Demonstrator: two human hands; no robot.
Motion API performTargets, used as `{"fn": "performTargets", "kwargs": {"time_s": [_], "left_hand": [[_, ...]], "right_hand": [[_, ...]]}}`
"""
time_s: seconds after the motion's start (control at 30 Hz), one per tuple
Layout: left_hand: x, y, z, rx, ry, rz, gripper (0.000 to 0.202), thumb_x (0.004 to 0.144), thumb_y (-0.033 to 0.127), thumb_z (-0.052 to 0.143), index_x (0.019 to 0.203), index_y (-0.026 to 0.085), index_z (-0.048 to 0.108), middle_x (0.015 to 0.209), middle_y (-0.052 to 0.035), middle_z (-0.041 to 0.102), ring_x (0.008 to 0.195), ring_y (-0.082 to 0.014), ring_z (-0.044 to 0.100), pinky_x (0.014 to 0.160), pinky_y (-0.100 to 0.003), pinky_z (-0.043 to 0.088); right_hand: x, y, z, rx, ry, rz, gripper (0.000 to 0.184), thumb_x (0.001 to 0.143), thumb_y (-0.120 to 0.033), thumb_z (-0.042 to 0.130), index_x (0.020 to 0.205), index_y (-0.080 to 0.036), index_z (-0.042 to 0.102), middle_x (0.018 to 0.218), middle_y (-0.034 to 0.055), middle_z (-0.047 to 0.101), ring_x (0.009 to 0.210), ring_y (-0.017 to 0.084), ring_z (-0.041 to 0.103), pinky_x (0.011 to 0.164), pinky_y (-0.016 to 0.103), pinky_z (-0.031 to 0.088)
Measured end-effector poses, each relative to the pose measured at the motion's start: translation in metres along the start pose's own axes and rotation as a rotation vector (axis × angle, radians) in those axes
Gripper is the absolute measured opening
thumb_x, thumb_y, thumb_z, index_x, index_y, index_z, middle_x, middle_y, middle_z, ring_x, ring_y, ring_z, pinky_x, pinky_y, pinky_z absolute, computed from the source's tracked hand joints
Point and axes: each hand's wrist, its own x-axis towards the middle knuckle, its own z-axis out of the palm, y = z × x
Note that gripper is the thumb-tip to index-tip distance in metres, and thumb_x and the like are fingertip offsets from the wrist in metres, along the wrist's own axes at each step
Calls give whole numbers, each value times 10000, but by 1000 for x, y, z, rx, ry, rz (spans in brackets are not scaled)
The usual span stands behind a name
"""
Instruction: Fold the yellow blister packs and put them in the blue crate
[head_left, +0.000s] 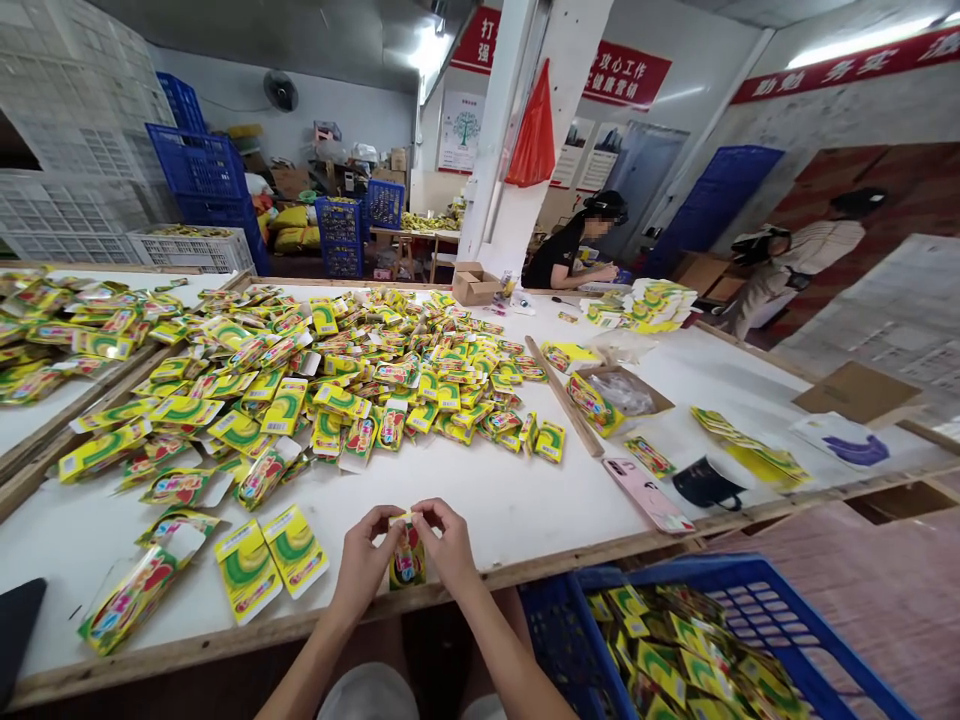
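Note:
My left hand (365, 560) and my right hand (448, 545) both pinch the top of one small yellow-green blister packet (406, 562), held upright over the near edge of the white table (517, 505). Two flat yellow cards (270, 562) lie just left of my hands. A wide heap of the same packets (337, 375) covers the table's middle and far left. Several filled packets lie in a blue crate (697, 650) at my lower right.
A pink phone (649, 493) and a black cup (705, 483) rest on the table to the right. A wooden strip (564, 395) and an open cardboard box (622, 392) lie beyond. A seated person (574, 250) works at the far end; another person (795, 255) stands right.

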Motion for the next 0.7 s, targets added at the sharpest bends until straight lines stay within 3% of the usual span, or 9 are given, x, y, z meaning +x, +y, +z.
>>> {"fn": "performTargets", "kwargs": {"time_s": [0.2,0.4,0.53,0.6,0.63,0.7], "left_hand": [[5,-1,0,-77,21,-45,247,802,388,583,831,157,666,771,-40,693,736,-176,617,705,-272,485],[-3,-14,-1,-176,-42,-74,259,769,380,637,907,165,680,847,-55,716,802,-197,645,750,-295,508],[-11,-9,2,-111,-41,-20,231,815,352,582,923,175,682,900,-68,712,843,-207,654,791,-326,517],[-15,-5,-5,-15,-24,40,264,840,340,548,1032,193,655,1008,-81,693,919,-217,647,840,-356,516],[-16,-5,-13,56,-5,74,303,849,328,534,1112,206,621,1085,-88,671,985,-225,632,881,-377,505],[-20,-9,-39,252,42,129,407,846,299,538,1248,235,532,1243,-101,593,1142,-248,560,979,-432,452]], "right_hand": [[5,-4,-1,-23,-20,28,162,827,-321,570,801,-175,633,756,23,640,685,155,589,653,251,479],[-6,2,0,62,-37,63,178,820,-361,593,834,-191,644,809,30,663,751,181,622,678,270,500],[-10,-2,6,79,-58,27,198,831,-378,577,850,-191,638,839,48,678,791,204,638,723,305,514],[-17,-11,-11,-34,28,-8,221,852,-399,540,862,-202,639,852,57,679,797,216,636,729,326,512],[-23,-16,-29,-123,111,-27,236,860,-417,524,880,-212,640,868,63,678,799,224,633,733,341,508],[-40,-22,-86,-364,381,-68,267,854,-466,518,940,-242,637,918,84,669,806,252,622,744,386,493]]}}
